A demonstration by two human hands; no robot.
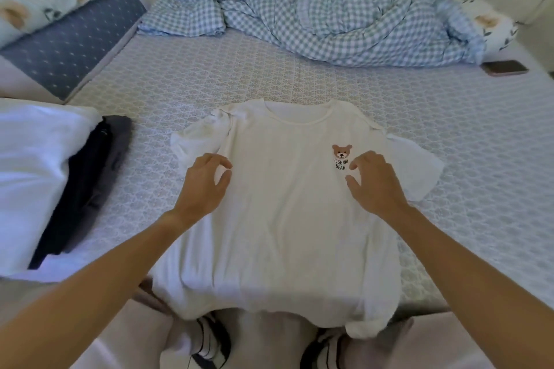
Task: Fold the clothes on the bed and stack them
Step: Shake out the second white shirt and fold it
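A white T-shirt [281, 213] with a small bear print lies face up and spread flat on the bed [186, 81], its collar away from me and its hem hanging over the near edge. My left hand [204, 186] hovers over the shirt's left side by the crumpled left sleeve, fingers loosely curled and holding nothing. My right hand [374, 183] hovers over the chest just right of the bear print, fingers relaxed and empty. At the left edge sits a pile of clothes [60, 177], white pieces with dark grey ones between them.
A rumpled blue checked duvet [329, 6] fills the far side of the bed. A phone [505, 67] lies at the right by a floral pillow [494, 27]. Folded bedding [57, 12] is stacked at the far left. My shoes [209, 338] show below the bed edge.
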